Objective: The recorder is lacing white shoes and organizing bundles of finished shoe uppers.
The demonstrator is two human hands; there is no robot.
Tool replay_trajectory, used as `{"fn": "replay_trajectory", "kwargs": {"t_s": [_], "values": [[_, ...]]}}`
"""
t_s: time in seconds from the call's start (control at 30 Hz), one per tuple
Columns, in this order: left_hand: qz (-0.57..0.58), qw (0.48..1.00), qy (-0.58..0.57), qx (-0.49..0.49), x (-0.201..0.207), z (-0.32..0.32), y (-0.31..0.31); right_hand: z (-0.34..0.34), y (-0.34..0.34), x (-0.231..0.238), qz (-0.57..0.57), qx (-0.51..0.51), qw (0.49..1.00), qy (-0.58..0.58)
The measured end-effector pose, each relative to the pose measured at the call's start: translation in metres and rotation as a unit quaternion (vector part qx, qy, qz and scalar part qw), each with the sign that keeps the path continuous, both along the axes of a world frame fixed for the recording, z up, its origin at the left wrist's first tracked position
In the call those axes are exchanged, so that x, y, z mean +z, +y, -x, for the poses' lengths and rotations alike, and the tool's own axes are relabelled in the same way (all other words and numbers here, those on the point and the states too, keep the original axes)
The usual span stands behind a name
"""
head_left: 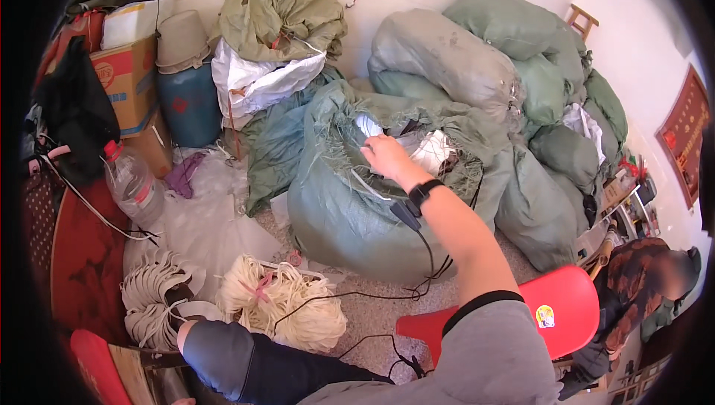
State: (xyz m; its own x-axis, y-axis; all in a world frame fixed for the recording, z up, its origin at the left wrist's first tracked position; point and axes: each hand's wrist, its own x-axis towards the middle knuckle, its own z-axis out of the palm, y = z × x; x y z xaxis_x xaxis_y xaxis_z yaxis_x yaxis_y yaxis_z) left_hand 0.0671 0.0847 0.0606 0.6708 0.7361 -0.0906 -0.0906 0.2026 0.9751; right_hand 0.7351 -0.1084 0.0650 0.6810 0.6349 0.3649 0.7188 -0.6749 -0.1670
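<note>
My right hand (385, 157), with a dark band on its wrist, reaches over the mouth of a big green woven sack (350, 219). Its fingers look loosely stretched, and I see nothing gripped between them. Just beyond the fingertips a white piece (368, 125) shows inside the sack, and a white bundle (433, 152) lies right of the hand. Frayed green edges surround the opening. A thin white strip (370, 185) hangs over the sack's near side. Below the wrist is a small black device (406, 215) with a black cable. My left hand is out of view.
Cream-coloured strips (283, 304) tied with pink lie near my leg, beside looped grey-white straps (155, 293). A red stool (555, 308) stands at right, near a seated person (633, 293). Stuffed sacks (447, 55) pile up behind. A plastic bottle (134, 182) and cartons (126, 85) are at left.
</note>
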Motion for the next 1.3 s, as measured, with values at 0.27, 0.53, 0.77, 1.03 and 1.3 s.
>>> {"fn": "replay_trajectory", "kwargs": {"t_s": [0.27,0.53,0.77,1.03,1.3], "values": [[0.007,0.999,0.049,-0.002,0.001,-0.025,0.009,-0.09,-0.044,0.048,0.189,-0.225,0.956,0.021],[-0.004,0.997,0.078,0.004,0.002,-0.031,0.005,-0.118,-0.205,0.126,0.136,-0.299,0.886,-0.327],[0.01,0.996,0.084,0.003,0.005,-0.029,-0.004,-0.088,-0.373,0.027,0.189,-0.424,0.886,-0.013],[-0.001,0.999,0.036,-0.026,-0.012,-0.001,0.013,-0.015,-0.42,0.039,0.04,-0.609,0.79,-0.052],[0.007,0.998,0.053,-0.016,-0.017,0.006,0.008,-0.042,-0.163,0.101,-0.375,-0.068,0.909,0.17]]}}
